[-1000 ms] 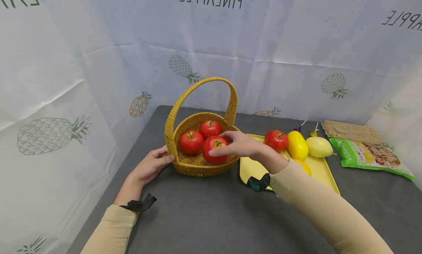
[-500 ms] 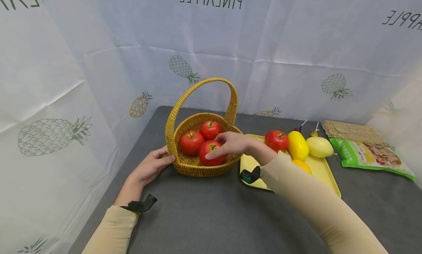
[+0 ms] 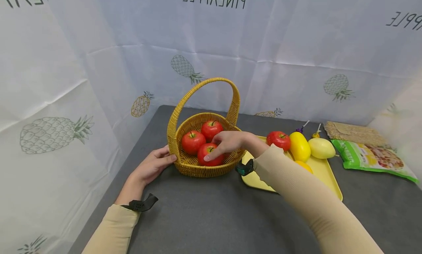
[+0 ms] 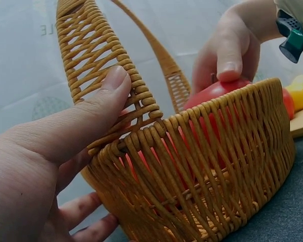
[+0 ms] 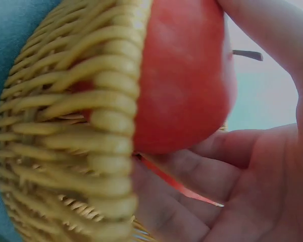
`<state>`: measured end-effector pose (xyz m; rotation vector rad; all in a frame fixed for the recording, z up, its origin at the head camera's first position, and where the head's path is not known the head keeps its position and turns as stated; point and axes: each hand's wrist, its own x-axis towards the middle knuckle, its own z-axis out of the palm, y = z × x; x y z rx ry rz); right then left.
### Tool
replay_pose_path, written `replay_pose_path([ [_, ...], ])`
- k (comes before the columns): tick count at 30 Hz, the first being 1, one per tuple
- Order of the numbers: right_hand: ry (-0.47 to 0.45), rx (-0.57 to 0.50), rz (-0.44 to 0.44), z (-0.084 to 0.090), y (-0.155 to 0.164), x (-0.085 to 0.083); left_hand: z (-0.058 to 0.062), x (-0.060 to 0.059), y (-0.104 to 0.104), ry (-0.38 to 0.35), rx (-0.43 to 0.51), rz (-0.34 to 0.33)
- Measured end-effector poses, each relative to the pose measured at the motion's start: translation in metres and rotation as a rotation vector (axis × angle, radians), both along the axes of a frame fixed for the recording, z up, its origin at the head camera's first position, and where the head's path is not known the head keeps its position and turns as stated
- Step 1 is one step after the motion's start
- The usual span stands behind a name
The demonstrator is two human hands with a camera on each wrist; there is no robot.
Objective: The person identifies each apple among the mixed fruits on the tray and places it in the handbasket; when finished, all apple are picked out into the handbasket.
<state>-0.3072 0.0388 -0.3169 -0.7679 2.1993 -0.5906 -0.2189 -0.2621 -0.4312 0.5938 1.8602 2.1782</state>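
A yellow wicker basket (image 3: 201, 171) with a tall arched handle (image 3: 176, 116) stands on the dark table. My left hand (image 3: 152, 167) grips its left side, thumb (image 4: 108, 91) against the handle's base and fingertips on the outer wall. Inside the basket are two red apples, one at the left (image 3: 192, 141) and one at the back (image 3: 211, 130). My right hand (image 3: 230, 141) holds a third red apple (image 3: 203, 154) low at the basket's front right, thumb on top and fingers round its far side. In the right wrist view this apple (image 5: 182, 80) sits right against the woven rim.
To the right, a yellow tray (image 3: 326, 177) bears a red apple (image 3: 278, 141), a yellow mango-like fruit (image 3: 299, 146), a pale yellow fruit (image 3: 321, 148) and another partly hidden yellow one. Beyond it lie a green food packet (image 3: 372, 159) and a tan packet (image 3: 356, 133). White pineapple-print cloth surrounds the table.
My right hand has moved the held apple slightly left and down within the basket, nearer the left apple. My left hand keeps its grip on the basket's side.
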Motion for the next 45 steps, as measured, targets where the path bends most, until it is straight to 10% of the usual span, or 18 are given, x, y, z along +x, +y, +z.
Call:
replay_pose_path([
  [20,0.09,0.145,0.055,-0.001,-0.033,-0.004,-0.001,0.002,0.002,-0.014,-0.012,0.014],
  [45,0.206,-0.011,0.066,0.001,-0.015,0.008,-0.004,-0.003,0.001,0.019,-0.006,0.001],
])
